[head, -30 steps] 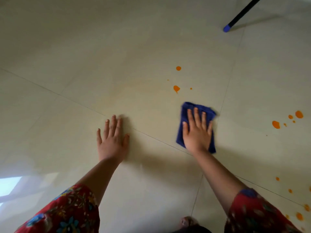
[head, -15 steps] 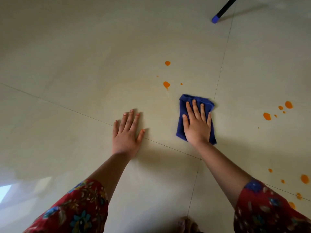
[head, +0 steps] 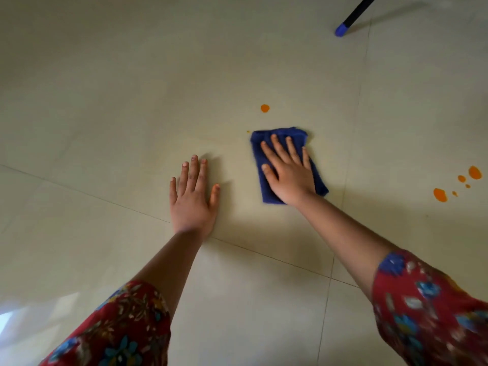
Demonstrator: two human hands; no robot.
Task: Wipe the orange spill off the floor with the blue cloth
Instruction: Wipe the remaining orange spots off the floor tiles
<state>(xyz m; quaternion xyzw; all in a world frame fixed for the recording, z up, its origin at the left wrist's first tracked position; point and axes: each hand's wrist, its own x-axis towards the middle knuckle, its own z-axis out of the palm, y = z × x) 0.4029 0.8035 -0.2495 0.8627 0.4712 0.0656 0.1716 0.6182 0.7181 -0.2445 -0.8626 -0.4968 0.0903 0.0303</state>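
Note:
A folded blue cloth (head: 266, 186) lies flat on the pale tiled floor (head: 132, 101). My right hand (head: 289, 171) presses down on it with fingers spread. One orange drop (head: 264, 108) sits just beyond the cloth's far edge, and a tiny speck (head: 248, 131) lies by its left corner. A cluster of orange drops (head: 440, 194) is off to the right. My left hand (head: 194, 198) rests palm down on the bare floor, left of the cloth, holding nothing.
A black pole with a blue tip (head: 342, 29) touches the floor at the far right. Tile grout lines cross under my arms. A bright reflection (head: 8, 319) shows at the lower left.
My right hand has pushed the cloth forward over the nearer orange drop, which is now hidden. My left hand has shifted slightly forward and right on the floor.

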